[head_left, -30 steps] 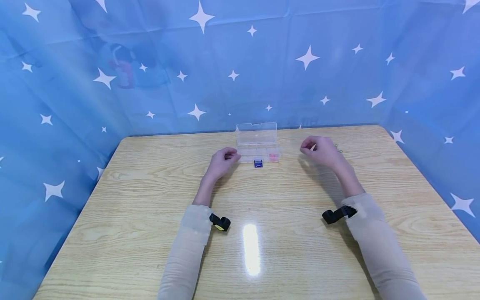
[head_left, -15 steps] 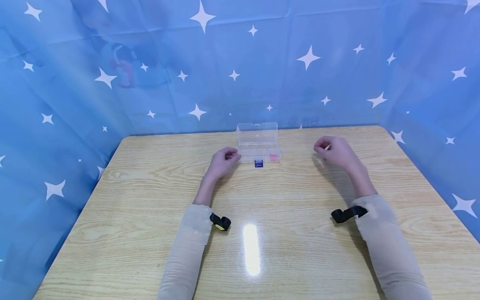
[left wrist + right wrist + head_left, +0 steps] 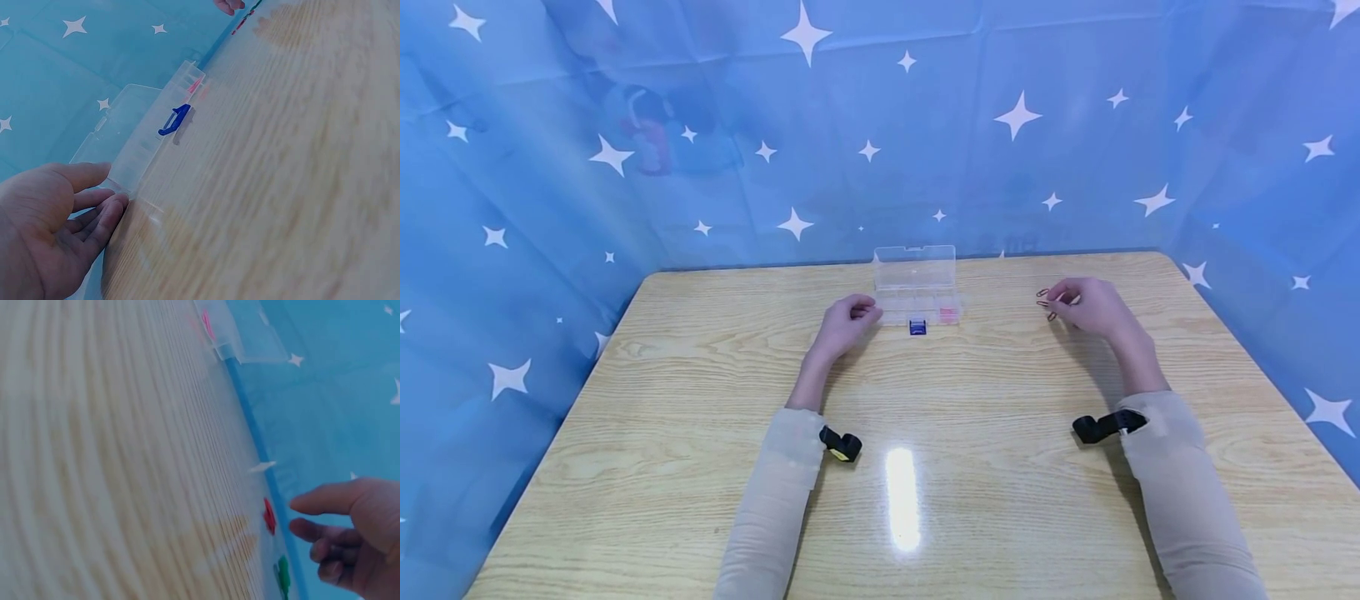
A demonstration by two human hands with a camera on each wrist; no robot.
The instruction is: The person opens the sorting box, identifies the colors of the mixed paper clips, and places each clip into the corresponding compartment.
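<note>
A clear plastic compartment box (image 3: 898, 317) stands near the back of the table with its lid (image 3: 913, 267) raised. Pink clips (image 3: 948, 315) lie in its right front compartment, and a blue clasp (image 3: 917, 327) hangs at the front. My left hand (image 3: 844, 323) holds the box's left end, thumb and fingers around the corner in the left wrist view. Red paper clips (image 3: 1042, 292) lie on the table to the right of the box. Over them is my right hand (image 3: 1093, 308), its thumb and index finger apart with nothing between them in the right wrist view.
Green clips (image 3: 283, 575) lie beyond the red ones, partly hidden by my right hand in the head view. A blue curtain with white stars (image 3: 850, 125) hangs right behind the wooden table (image 3: 715, 375). Wrist cameras (image 3: 842, 446) sit on both sleeves.
My right hand has moved to the right, away from the box, and its fingers have parted, uncovering the red paper clips. The green clips became hidden. My left hand stays at the box.
</note>
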